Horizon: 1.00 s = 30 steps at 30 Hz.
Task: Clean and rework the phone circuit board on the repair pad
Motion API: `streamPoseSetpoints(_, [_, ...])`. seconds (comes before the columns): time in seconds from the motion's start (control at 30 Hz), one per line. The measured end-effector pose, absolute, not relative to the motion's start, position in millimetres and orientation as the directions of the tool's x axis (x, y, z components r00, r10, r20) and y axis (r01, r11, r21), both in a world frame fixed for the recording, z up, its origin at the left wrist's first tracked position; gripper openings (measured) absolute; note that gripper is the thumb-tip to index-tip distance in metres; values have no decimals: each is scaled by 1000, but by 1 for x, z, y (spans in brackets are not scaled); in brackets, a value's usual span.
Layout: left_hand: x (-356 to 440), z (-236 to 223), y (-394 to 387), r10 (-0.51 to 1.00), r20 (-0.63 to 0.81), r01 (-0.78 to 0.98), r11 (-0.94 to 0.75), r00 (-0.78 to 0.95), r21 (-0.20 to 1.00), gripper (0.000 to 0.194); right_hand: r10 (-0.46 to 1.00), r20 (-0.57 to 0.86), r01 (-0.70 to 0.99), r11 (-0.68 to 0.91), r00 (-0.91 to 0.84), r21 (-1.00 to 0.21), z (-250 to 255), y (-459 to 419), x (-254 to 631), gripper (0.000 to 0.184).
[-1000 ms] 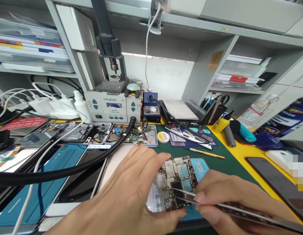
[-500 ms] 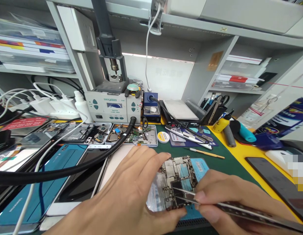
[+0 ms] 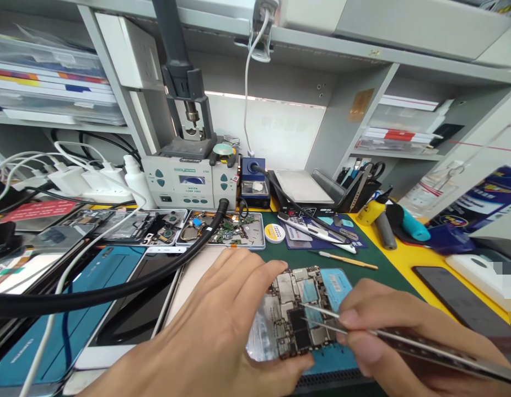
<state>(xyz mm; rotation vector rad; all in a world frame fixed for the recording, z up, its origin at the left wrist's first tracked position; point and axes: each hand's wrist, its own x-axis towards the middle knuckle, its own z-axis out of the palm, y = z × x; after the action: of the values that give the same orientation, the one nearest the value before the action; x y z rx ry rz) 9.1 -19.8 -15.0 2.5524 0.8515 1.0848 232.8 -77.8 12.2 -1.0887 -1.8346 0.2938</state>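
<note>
A phone circuit board (image 3: 300, 325), with silver shields, a black chip area and blue patches, stands a little raised over a light blue mat (image 3: 334, 358). My left hand (image 3: 234, 309) grips it by its edges, index finger at the top and thumb at the bottom. In my right hand (image 3: 383, 325) is a pair of metal tweezers (image 3: 408, 346), pinched between thumb and fingers. The two tips are slightly apart, over the board's middle beside the black area. A clear plastic bag (image 3: 261, 333) lies partly under the board's left side.
A grey hot air station (image 3: 178, 190) stands behind, its black hose (image 3: 114, 295) crossing over several phones at left. Behind the hands are a tray of small parts (image 3: 255, 234), a round tin (image 3: 274, 232) and a brush (image 3: 348, 259). A dark phone (image 3: 449, 292) lies at right.
The tweezer tips have shifted up and to the right across the board, off the black area's middle. My left hand and the board stay nearly where they were.
</note>
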Motion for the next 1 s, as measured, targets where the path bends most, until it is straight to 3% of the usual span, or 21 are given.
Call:
streamPoseSetpoints(0.43, [9,-17,-21,569,602,488,-814,559,316,73,771,631,596,546,-84,-588,12,-80,230,21])
streamPoseSetpoints(0.7, [10,-20,-25,601,590,490,-794,539,360,72,772,624,590,561,-119,-581,12,-81,232,26])
streamPoseSetpoints(1.0, [9,-24,-22,575,608,511,-805,547,301,75,789,608,583,539,-95,-609,9,-81,230,24])
